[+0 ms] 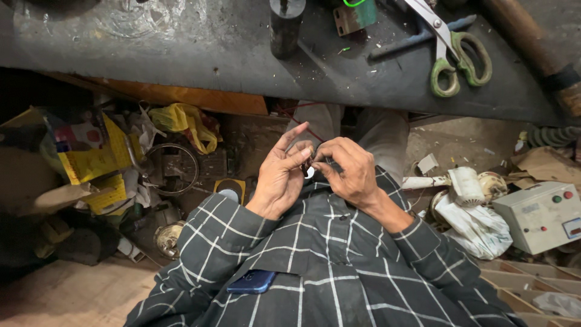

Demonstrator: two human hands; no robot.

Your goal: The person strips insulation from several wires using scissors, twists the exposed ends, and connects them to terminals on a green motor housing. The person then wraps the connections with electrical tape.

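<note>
**Two hands pinching a small part below a cluttered workbench**

The person is sitting in a dark checked shirt [315,266], with a blue phone [252,281] poking out of its chest pocket. Both hands are meeting just in front of the chest. The left hand [281,175] is curling around a small dark part [308,168], its forefinger sticking up straight while thumb and other fingers are closing on the piece. The right hand [351,169] is pinching the same part from the other side, fingertips pressed together on it. What the part is cannot be told; it is tiny and mostly hidden, with a pale spot showing beneath it.

Above the hands, a dark, scarred workbench [181,54] is running across the top of the view. Green-handled scissors [454,57] are lying on it at the right, near a dark cylinder [285,24] standing upright and a wooden handle [532,42] slanting off the corner.

Below the bench, the floor is crowded. Yellow wrappers and bags [103,157] are piling up at the left beside a metal ring [172,169]. At the right, a grey control box [541,215] with green and red buttons is sitting next to crumpled white cloth [475,227].
</note>
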